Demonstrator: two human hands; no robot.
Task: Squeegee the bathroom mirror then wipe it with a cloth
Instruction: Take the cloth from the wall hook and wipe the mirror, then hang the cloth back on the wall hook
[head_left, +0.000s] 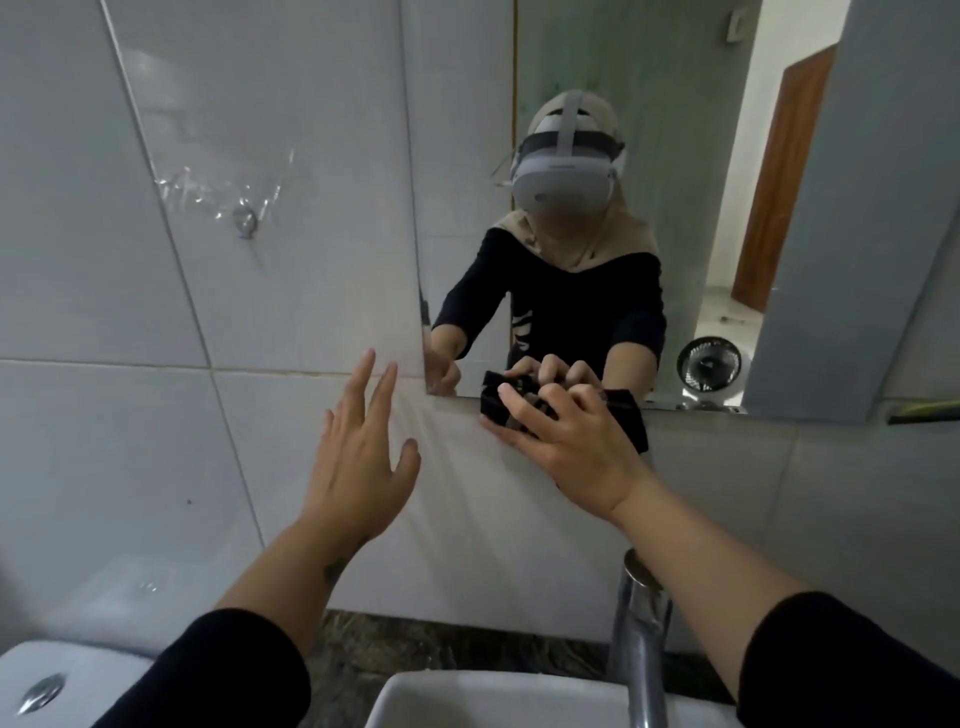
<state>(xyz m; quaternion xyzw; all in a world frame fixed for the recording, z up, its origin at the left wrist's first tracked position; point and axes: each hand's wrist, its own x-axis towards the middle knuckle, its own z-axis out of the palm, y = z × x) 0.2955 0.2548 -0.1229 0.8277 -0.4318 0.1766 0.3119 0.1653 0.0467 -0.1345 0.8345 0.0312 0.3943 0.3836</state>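
Far left, low: toilet cistern (67, 680) with chrome flush button (41, 693). Above it, tiled wall (78, 234) with a small metal hook (245, 221) and glossy tape residue around it.

Left hand (358, 467): fingers (361, 384) spread wide, holding nothing, raised in front of the tile just left of the mirror's lower left corner. Can't tell if it touches the wall.

Centre bottom: white basin (467, 699), chrome tap (641, 639) rising just under the right forearm.

Mirror (649, 78) upper centre-right, reflecting the person, a wooden door and a small fan.

Right hand (571, 436): fingers (524, 410) curled down onto a black cloth (626, 413), pressing it flat against the mirror's bottom edge, cloth overlapping glass and the tile below. Cloth bunched under the palm, one end sticking out right.

Far right: grey wall (883, 208); something yellow-green at the frame edge, can't identify it.
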